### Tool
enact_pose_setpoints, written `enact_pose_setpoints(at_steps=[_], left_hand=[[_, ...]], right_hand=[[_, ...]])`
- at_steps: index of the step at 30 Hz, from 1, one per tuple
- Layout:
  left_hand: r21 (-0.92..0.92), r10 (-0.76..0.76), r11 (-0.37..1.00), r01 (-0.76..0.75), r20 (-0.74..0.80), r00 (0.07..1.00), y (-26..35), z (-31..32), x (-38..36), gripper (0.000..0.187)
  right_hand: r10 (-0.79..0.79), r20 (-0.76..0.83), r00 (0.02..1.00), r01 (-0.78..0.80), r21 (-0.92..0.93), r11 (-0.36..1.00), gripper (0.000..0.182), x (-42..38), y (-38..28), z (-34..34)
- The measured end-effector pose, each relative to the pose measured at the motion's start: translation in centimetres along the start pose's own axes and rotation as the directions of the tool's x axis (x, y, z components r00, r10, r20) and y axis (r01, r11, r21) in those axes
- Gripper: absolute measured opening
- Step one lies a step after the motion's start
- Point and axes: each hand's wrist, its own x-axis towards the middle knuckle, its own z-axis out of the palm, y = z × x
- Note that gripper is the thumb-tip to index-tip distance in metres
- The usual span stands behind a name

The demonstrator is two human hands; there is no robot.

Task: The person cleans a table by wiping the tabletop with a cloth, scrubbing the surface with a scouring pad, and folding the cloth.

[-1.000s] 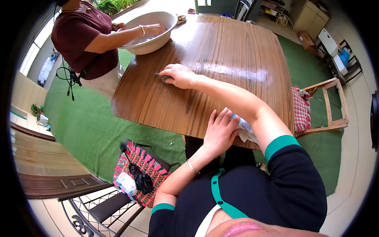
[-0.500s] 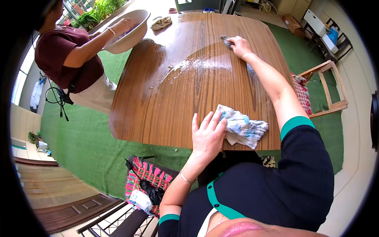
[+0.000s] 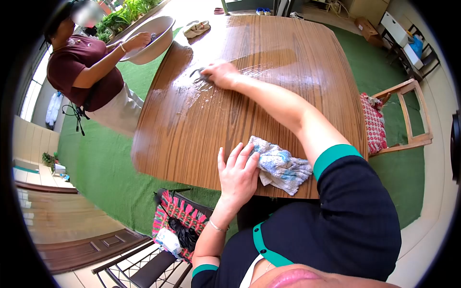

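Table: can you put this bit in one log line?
right hand: holds grey pad on wet table | left hand: spread at cloth | cloth: rumpled on table | other person's hand: at basin

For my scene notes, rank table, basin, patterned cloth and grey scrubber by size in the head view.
Table
Basin and patterned cloth: too alike to rank, the cloth being nearer the camera
Grey scrubber, partly covered by the right hand

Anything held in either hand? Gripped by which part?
Right hand holds a grey scrubber by its palm-side end; exact finger contact is blurred. Left hand lies spread at the edge of the cloth, gripping nothing.
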Motion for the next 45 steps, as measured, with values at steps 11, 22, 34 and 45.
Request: enact_pose_setpoints(at_steps=[11,22,34,45], left_hand=[[-0.008,-0.212,0.977,0.213,-0.141,0.967,-4.1,-0.8,-0.3,0.036],[-0.006,-0.251,0.968,0.252,-0.107,0.962,-3.8,-1.1,-0.1,0.039],[-0.095,-0.212,0.975,0.203,-0.100,0.972,-4.4,-1.8,-0.2,0.045],[-0.092,-0.207,0.975,0.203,-0.040,0.977,-4.6,-2.0,-0.1,0.048]], right_hand=[[0.452,-0.495,0.742,-0.606,-0.207,0.768,0.028,-5.0,25.0,-8.7],[-0.180,-0.034,0.983,0.181,0.041,0.983,0.029,6.2,-5.3,5.0],[0.596,-0.477,0.647,-0.747,-0.238,0.621,0.028,-3.3,30.0,-11.7],[0.178,-0.131,0.975,-0.202,-0.199,0.959,0.032,16.0,5.8,4.3]])
